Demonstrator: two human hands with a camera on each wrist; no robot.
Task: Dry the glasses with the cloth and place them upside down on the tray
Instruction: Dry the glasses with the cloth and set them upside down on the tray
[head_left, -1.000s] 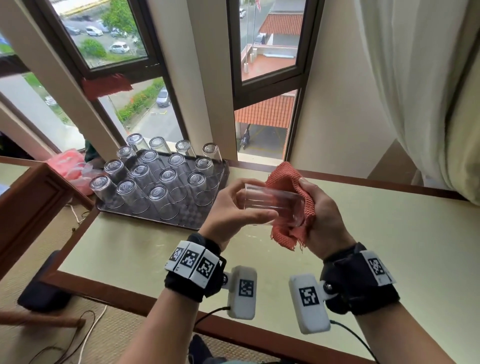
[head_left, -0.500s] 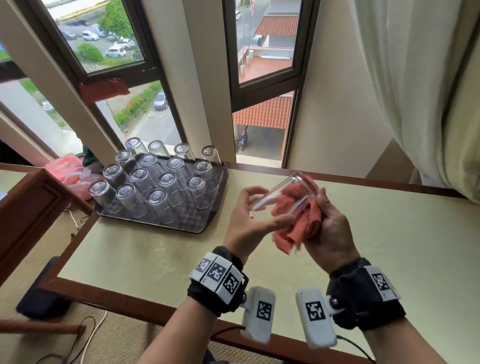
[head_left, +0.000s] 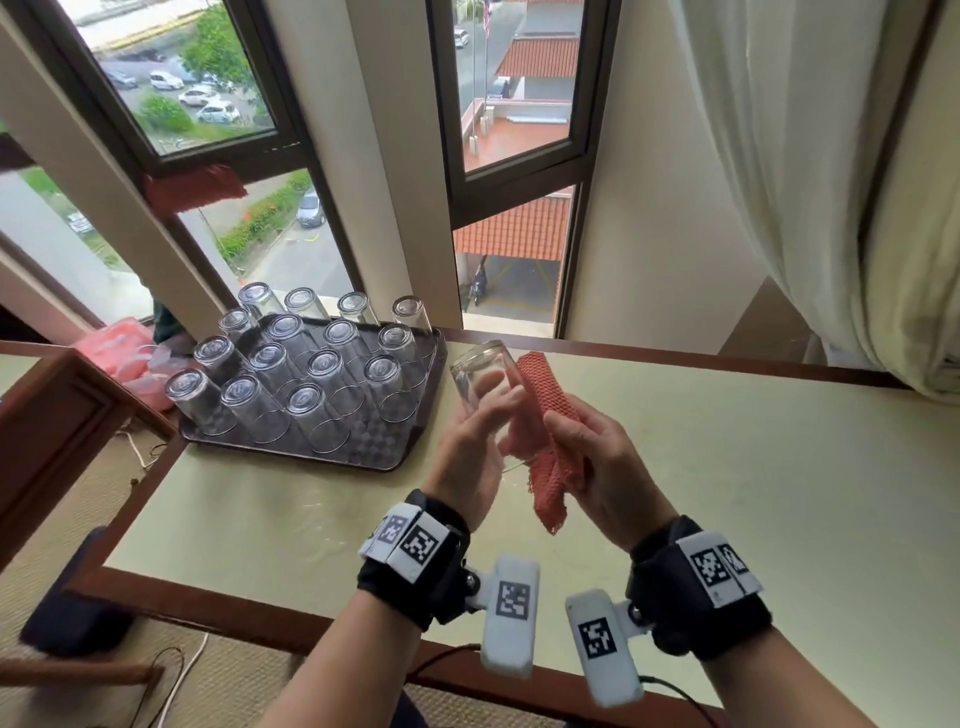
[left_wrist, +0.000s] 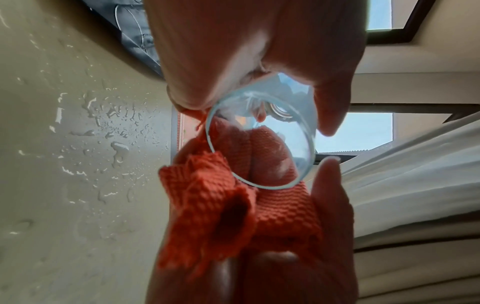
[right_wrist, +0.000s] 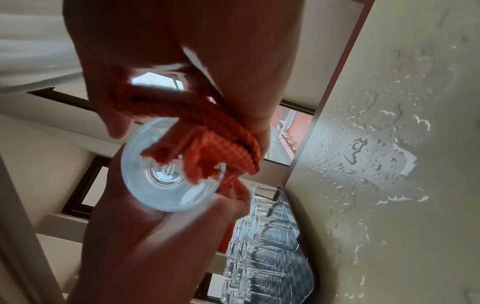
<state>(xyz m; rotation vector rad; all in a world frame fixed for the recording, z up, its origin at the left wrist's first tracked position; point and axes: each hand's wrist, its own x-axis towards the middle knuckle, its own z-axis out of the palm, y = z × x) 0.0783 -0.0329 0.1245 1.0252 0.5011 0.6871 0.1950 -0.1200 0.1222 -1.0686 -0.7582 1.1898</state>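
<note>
Standing base-up between left hand (head_left: 470, 457) and right hand (head_left: 602, 467): the glass (head_left: 480, 387).

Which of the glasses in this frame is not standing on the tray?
The glass held up between both hands, beside the orange cloth, over the table. All the other glasses stand upside down on the tray.

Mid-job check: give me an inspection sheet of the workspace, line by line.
Surface: pale table, water droplets on it.
Job's things: glass held in the air, base up; orange cloth against it; tray of upturned glasses.
Clutter: pink bag left of the tray.
Hands: left hand holds the glass; right hand grips the cloth.
Cables: cords on the floor.
Surroundings: window, curtain.
</note>
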